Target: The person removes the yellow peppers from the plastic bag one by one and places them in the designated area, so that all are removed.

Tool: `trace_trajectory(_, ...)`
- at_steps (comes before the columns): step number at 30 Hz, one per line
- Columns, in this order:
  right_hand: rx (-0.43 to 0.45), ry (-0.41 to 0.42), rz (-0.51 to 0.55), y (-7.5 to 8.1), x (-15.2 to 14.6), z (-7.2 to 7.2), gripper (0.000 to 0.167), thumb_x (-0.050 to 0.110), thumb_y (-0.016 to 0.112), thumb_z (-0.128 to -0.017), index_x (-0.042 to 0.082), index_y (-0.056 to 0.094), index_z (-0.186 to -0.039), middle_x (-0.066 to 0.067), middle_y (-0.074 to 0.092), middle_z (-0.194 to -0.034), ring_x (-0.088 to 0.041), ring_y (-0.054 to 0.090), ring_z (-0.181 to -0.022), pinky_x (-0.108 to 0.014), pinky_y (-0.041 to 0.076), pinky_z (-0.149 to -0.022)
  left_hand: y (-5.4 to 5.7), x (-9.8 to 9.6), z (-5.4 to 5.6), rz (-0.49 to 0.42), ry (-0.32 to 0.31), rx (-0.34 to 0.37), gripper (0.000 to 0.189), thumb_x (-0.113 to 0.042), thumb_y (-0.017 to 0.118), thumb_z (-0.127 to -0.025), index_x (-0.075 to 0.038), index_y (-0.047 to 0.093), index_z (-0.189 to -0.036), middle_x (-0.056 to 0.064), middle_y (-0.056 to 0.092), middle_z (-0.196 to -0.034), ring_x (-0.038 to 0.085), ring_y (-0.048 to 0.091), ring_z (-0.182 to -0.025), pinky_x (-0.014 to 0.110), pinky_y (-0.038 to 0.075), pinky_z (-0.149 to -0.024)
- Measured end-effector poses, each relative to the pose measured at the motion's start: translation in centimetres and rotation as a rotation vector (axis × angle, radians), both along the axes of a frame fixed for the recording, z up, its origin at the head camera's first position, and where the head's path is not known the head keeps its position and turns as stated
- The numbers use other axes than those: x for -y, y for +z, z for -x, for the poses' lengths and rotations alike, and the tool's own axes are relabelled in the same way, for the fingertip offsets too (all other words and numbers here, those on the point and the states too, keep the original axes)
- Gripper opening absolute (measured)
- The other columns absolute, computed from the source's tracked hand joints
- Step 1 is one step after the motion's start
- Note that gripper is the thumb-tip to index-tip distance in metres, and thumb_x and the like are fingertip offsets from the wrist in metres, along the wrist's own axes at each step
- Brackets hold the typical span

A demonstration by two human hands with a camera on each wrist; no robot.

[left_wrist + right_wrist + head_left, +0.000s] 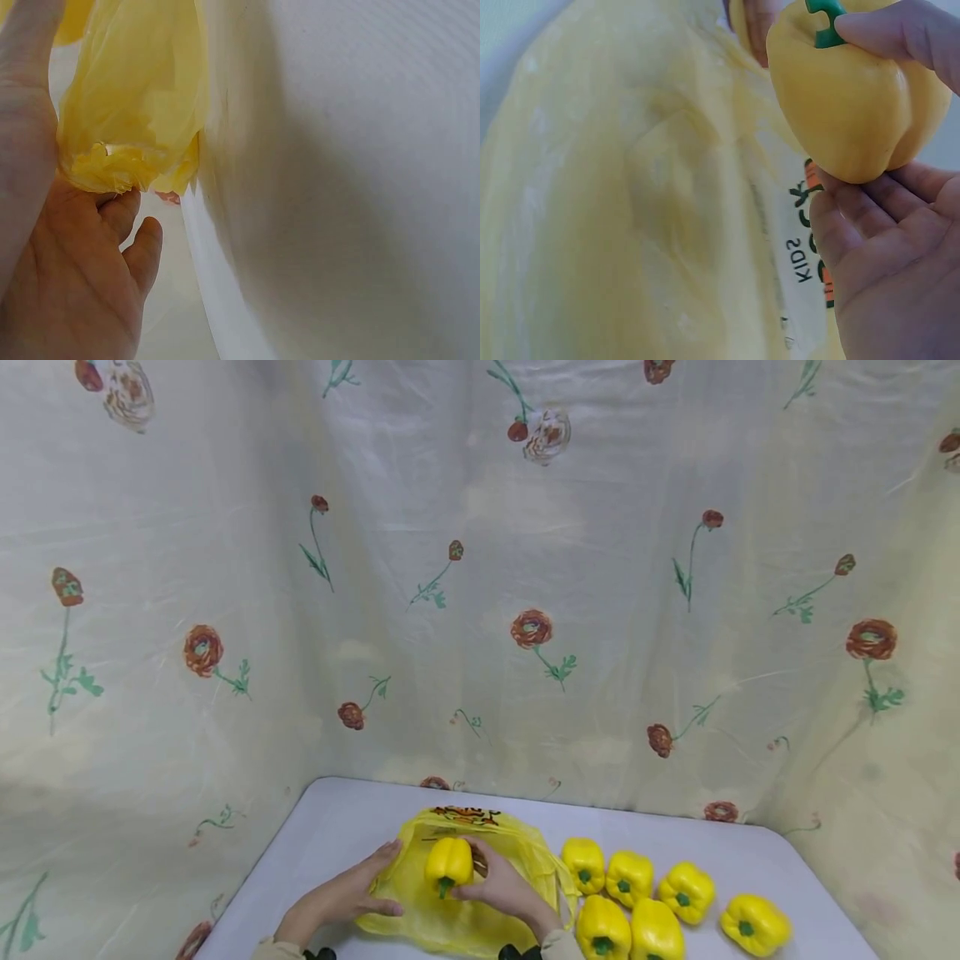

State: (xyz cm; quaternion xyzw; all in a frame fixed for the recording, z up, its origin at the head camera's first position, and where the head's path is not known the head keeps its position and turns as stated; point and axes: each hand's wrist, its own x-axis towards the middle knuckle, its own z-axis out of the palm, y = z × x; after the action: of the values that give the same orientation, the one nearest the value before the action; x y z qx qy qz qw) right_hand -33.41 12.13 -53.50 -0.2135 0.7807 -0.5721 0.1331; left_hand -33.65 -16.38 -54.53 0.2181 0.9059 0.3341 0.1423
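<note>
A yellow bell pepper (448,862) with a green stem is held in my right hand (501,883), above a thin yellow plastic bag (420,920). The right wrist view shows the thumb on the stem end of this bell pepper (847,105) and the fingers under its other end. Dark printing marks the bag's far side. My left hand (348,892) is at the bag's left edge, thumb and fingers spread apart. In the left wrist view the bag (139,82) lies against that hand (79,262); part of its fingers is hidden behind the plastic.
Several more yellow bell peppers (630,877) lie on the white table (352,814) right of the bag, one (755,925) farther right than the others. A flower-printed curtain (480,693) surrounds the table at the back and both sides.
</note>
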Motion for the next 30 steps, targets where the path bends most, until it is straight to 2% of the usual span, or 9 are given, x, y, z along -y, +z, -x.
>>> trace_trajectory(17, 0.004, 0.024, 0.051, 1.4, -1.8, -1.6, 0.078, 0.019, 0.074, -0.085, 0.007, 0.031, -0.149, -0.014, 0.043, -0.146, -0.037, 0.037, -0.139, -0.055, 0.031, -0.114, -0.2, -0.1, -0.2, 0.017, -0.006, -0.022, 0.105, -0.056, 0.069, -0.078, -0.009, 0.014, -0.155, 0.018, 0.012, -0.161, 0.040, 0.015, -0.147, 0.062, 0.018, -0.116)
trace_trajectory(24, 0.007, 0.007, 0.049, 2.8, -2.4, -2.1, 0.078, 0.019, 0.074, -0.085, 0.010, 0.030, -0.149, -0.016, 0.040, -0.148, -0.038, 0.035, -0.140, -0.057, 0.028, -0.115, -0.3, -0.1, 0.0, 0.021, -0.004, -0.011, 0.105, -0.056, 0.069, -0.078, -0.011, 0.014, -0.156, 0.016, 0.013, -0.162, 0.040, 0.015, -0.148, 0.062, 0.019, -0.116)
trace_trajectory(30, -0.019, -0.015, 0.032, 3.2, -3.1, -2.2, 0.080, 0.024, 0.075, -0.084, 0.012, 0.031, -0.149, -0.014, 0.042, -0.147, -0.037, 0.037, -0.139, -0.057, 0.029, -0.114, -0.1, 0.0, -0.1, 0.028, -0.015, -0.026, 0.104, -0.056, 0.068, -0.079, -0.011, 0.013, -0.156, 0.015, 0.012, -0.162, 0.039, 0.015, -0.148, 0.061, 0.019, -0.116)
